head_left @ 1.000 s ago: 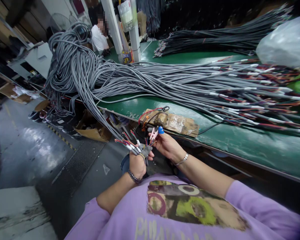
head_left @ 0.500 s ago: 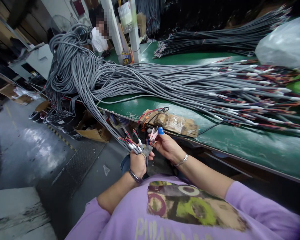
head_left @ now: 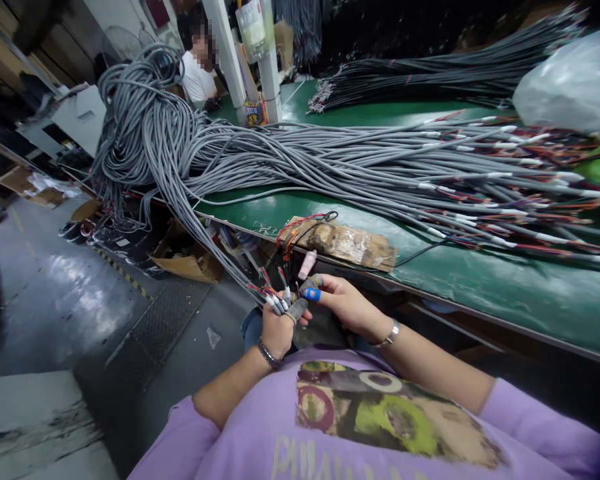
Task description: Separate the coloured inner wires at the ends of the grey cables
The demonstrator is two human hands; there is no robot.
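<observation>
- Left hand point(head_left: 279, 331): fingers curled firmly round several slim grey cables with white sleeves and multicoloured wire ends point(head_left: 272, 302).
- Right hand point(head_left: 347, 303): thumb and forefinger drawn together beside those ends; whether they grip a wire, I cannot tell.
- Pale-pink clip point(head_left: 307, 265): just beyond the right fingertips.
- Rough brown wooden block point(head_left: 363, 249): on the green tabletop's point(head_left: 505, 297) near edge.
- Long grey cable heap point(head_left: 280, 157): behind it.
</observation>
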